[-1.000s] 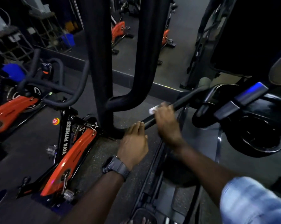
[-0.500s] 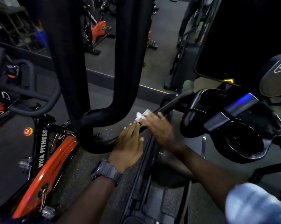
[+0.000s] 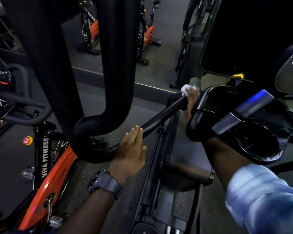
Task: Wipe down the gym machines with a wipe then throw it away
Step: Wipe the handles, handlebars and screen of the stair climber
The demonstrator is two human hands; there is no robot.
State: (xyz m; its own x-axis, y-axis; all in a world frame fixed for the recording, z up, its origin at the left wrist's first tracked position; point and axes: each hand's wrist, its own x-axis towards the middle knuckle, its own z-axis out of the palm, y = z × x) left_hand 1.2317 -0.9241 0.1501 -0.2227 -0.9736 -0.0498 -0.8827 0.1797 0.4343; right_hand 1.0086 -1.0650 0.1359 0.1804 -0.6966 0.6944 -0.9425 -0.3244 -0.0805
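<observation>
From my remote seat I see the right hand (image 3: 192,100) far up the long black round bar (image 3: 164,114) of the gym machine, its fingers curled over the bar and pressing a crumpled white wipe (image 3: 187,88) against the bar's upper end, just beside the glossy black housing (image 3: 226,119). The left hand (image 3: 131,149) lies flat with straight fingers together, fingertips touching the bar's lower end, a dark wristwatch (image 3: 105,183) on its wrist. An orange-and-black spin bike (image 3: 46,166) lettered VIVA FITNESS stands to the left on the dark floor (image 3: 142,102).
</observation>
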